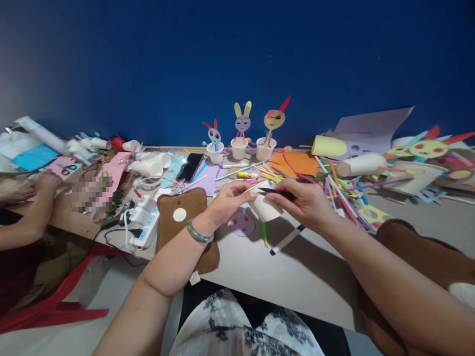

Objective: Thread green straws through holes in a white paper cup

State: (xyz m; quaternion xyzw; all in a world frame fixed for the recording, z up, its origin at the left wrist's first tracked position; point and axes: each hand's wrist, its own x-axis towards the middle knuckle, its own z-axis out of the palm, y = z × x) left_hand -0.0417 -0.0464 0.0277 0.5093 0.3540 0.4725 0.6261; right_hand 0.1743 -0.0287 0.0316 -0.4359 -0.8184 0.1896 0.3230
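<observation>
My left hand (pixel 233 200), a bracelet at its wrist, grips the rim of a white paper cup (pixel 266 208) tilted on its side above the table. In my right hand (pixel 302 200) is a pair of black scissors (pixel 267 191), its dark blades at the cup's edge; the handles are mostly hidden by my fingers. A round purple paper face (pixel 243 225) with orange eyes lies below the cup. Green strips (pixel 264 233) lie beside it. Under my right hand rests a white marker (pixel 286 241) with black ends.
Three paper bunny figures in cups (pixel 241 147) stand at the back. Coloured sticks (pixel 345 188) and orange paper (pixel 295 164) lie to the right. A brown cushion (pixel 178 207), power strip (pixel 145 230) and phone (pixel 190 167) are left. Another person's hands (pixel 44 183) rest far left.
</observation>
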